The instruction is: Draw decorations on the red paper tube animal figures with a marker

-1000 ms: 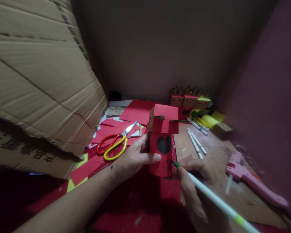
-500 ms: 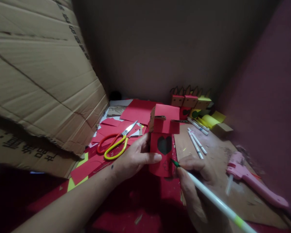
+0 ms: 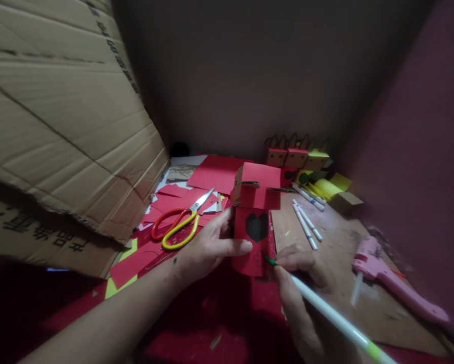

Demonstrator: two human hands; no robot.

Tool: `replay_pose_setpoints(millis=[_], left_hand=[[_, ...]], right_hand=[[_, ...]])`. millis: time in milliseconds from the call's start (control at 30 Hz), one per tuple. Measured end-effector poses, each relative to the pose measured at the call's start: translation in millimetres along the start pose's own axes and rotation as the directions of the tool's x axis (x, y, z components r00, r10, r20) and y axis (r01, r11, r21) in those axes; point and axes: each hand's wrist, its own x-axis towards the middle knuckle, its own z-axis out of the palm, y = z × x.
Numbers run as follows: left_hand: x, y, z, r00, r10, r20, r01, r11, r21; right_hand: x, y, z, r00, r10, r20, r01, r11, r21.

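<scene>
A red paper figure (image 3: 258, 194), with a boxy head and a rounded body, is gripped by my left hand (image 3: 215, 248), its thumb across the body's front. The body bears a dark heart (image 3: 256, 226) and thin outlines below it. My right hand (image 3: 301, 283) pinches a white marker (image 3: 331, 311) with a green tip. That tip touches or nearly touches the body's right side, beside the outlines.
Red-and-yellow scissors (image 3: 177, 227) rest on red paper scraps at the left. A large cardboard sheet (image 3: 67, 111) leans there. Markers (image 3: 306, 222), a pink glue gun (image 3: 394, 283) and several small paper figures (image 3: 297, 157) are on the right.
My right hand has shifted slightly down and left with the marker, bringing its tip closer to the outlines. My left hand and the paper figure look the same.
</scene>
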Motion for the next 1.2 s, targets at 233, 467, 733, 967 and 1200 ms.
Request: replay_pose_setpoints(millis=[233,467,733,967,1200], left_hand=[[0.9,0.9,0.3,1.000,0.016,0.004,-0.016,1.000,-0.001],[0.7,0.8,-0.4,1.000,0.005,-0.015,-0.004,1.000,0.021],[1.6,1.5,1.3,1.000,0.000,-0.014,0.000,1.000,0.015],[0.9,2.6,1.6,1.000,0.001,-0.009,0.000,1.000,0.018],[0.2,2.2,2.4,1.000,-0.001,-0.017,0.001,1.000,0.016]], right_hand=[[1.0,2.5,0.1,0.999,0.037,-0.033,-0.034,0.996,0.085],[-0.6,5.0,0.7,0.997,0.062,-0.049,-0.059,0.997,0.056],[-0.4,5.5,0.2,0.997,0.056,-0.049,-0.056,0.998,0.005],[-1.7,4.0,-0.4,0.997,0.064,-0.037,-0.064,0.998,0.011],[1.3,3.9,0.3,0.998,0.055,-0.026,-0.055,0.998,0.010]])
